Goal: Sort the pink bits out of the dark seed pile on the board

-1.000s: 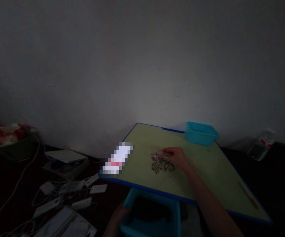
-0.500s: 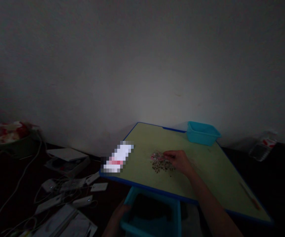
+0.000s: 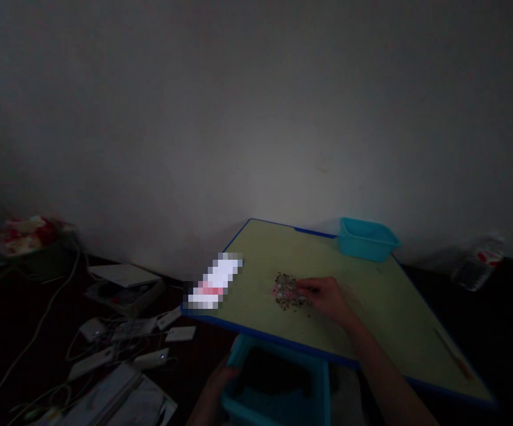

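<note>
My right hand is over the pale yellow table, fingers pinched on a thin, see-through piece with pink marks, which looks like plastic. Small dark bits lie scattered around and below that piece. Low in the view, my left hand is closed on the left rim of a blue plastic basin, held under the table's near edge. A dark mass shows inside this basin; its kind is too dim to make out.
A second blue basin stands at the table's far right corner. On the left of the tabletop lies a blurred-out bright phone-like screen. A thin stick-like tool rests by the right edge. Cables and white plugs clutter the floor at left.
The see-through piece has moved slightly down and over the dark bits, with my right hand still pinching it. Bits now show above it too. My left hand keeps holding the basin.
</note>
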The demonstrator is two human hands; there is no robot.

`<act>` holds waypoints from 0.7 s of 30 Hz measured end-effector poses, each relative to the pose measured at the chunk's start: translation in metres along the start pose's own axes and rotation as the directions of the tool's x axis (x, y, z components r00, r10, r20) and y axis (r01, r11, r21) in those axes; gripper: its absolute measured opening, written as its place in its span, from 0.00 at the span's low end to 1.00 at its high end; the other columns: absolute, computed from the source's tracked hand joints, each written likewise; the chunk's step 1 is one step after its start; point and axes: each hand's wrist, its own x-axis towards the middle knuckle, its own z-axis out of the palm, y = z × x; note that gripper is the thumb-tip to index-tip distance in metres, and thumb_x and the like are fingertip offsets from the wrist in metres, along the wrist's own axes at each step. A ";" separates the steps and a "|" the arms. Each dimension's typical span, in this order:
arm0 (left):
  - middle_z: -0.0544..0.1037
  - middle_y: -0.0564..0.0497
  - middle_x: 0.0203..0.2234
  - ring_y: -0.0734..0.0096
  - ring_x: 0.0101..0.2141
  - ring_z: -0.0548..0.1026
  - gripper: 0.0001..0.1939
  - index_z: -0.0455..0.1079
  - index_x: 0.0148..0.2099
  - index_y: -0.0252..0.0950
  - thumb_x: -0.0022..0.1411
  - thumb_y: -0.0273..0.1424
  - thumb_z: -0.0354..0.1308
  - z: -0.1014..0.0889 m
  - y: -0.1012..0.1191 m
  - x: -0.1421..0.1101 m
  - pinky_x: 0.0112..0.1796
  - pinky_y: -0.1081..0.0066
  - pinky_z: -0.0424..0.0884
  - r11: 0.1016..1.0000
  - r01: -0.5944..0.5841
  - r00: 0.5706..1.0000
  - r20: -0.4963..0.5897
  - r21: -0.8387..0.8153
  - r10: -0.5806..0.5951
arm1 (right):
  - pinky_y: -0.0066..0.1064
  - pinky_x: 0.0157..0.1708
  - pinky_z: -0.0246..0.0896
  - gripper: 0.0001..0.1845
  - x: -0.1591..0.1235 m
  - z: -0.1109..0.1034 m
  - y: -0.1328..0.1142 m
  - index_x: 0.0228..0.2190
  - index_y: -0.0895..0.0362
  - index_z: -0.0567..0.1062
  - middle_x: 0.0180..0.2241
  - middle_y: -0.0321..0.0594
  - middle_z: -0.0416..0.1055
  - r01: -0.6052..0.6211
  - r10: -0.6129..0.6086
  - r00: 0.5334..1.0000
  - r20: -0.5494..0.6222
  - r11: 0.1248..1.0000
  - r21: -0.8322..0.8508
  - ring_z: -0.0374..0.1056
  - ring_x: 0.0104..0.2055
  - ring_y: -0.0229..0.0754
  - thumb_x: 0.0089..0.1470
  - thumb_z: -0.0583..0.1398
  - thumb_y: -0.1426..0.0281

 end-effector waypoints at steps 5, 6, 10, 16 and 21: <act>0.92 0.42 0.34 0.30 0.45 0.87 0.33 0.83 0.49 0.38 0.37 0.42 0.76 0.004 -0.003 -0.003 0.45 0.49 0.78 1.000 -0.009 1.000 0.020 0.024 0.008 | 0.45 0.46 0.84 0.13 -0.003 0.001 0.000 0.42 0.49 0.91 0.43 0.40 0.89 0.026 -0.026 0.999 0.027 1.000 0.016 0.87 0.43 0.55 0.60 0.66 0.69; 0.92 0.41 0.34 0.30 0.45 0.87 0.34 0.83 0.49 0.37 0.38 0.43 0.76 0.005 -0.004 -0.004 0.44 0.50 0.78 1.000 -0.013 1.000 0.025 0.022 0.012 | 0.45 0.46 0.84 0.13 -0.003 0.001 0.000 0.43 0.48 0.91 0.43 0.41 0.89 0.025 -0.025 0.999 0.029 1.000 0.014 0.87 0.43 0.55 0.60 0.66 0.69; 0.92 0.41 0.35 0.30 0.45 0.87 0.33 0.83 0.50 0.37 0.39 0.42 0.76 0.010 -0.006 -0.006 0.44 0.49 0.78 1.000 -0.019 1.000 -0.001 0.003 0.019 | 0.46 0.47 0.83 0.13 -0.006 -0.001 0.001 0.42 0.46 0.91 0.43 0.39 0.89 -0.002 0.002 1.000 0.028 1.000 0.005 0.87 0.43 0.54 0.60 0.67 0.69; 0.92 0.43 0.32 0.28 0.50 0.86 0.23 0.85 0.38 0.41 0.34 0.36 0.77 0.017 -0.002 -0.008 0.50 0.46 0.79 1.000 0.028 0.999 0.030 0.013 -0.028 | 0.47 0.50 0.83 0.14 -0.012 -0.007 0.000 0.43 0.47 0.91 0.44 0.40 0.88 -0.035 0.035 0.999 0.028 0.999 0.009 0.87 0.46 0.56 0.59 0.66 0.70; 0.94 0.43 0.38 0.29 0.53 0.86 0.22 0.88 0.43 0.41 0.41 0.37 0.76 0.020 -0.004 -0.010 0.53 0.45 0.79 0.998 -0.064 0.996 0.063 -0.021 0.065 | 0.46 0.49 0.83 0.14 -0.018 -0.010 0.002 0.42 0.47 0.91 0.44 0.40 0.89 -0.046 0.044 0.998 0.047 0.999 0.024 0.87 0.45 0.55 0.59 0.66 0.69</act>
